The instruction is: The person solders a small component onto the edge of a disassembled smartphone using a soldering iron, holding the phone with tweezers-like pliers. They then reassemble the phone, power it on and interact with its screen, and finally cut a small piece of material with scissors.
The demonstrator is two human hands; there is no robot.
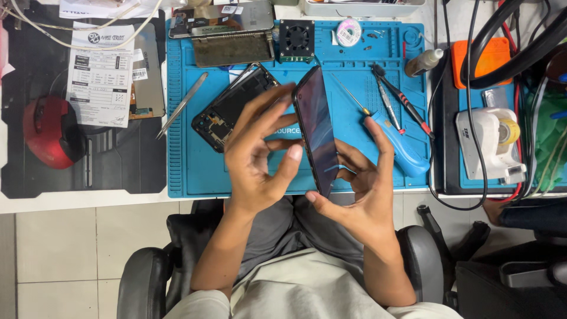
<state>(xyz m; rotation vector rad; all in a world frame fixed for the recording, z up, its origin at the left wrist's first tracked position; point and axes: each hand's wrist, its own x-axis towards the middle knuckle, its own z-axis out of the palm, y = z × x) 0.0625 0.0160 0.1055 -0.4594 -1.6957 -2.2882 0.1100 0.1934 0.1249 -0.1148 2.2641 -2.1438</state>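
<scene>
A dark phone screen panel (317,127) stands nearly on edge above the blue work mat (189,171), tilted with its top away from me. My right hand (363,186) cradles its lower end from underneath, fingers spread along the right side. My left hand (255,156) touches the left edge with thumb and fingertips. Behind my left hand lies an opened black phone body (227,109) on the mat.
Metal tweezers (182,104) lie left on the mat; a blue-handled screwdriver (397,142) and thin tools (401,103) lie right. A small fan block (296,39) and another phone panel (221,20) sit at the back. A red mouse (47,131), a paper slip (99,74), a tape dispenser (493,142).
</scene>
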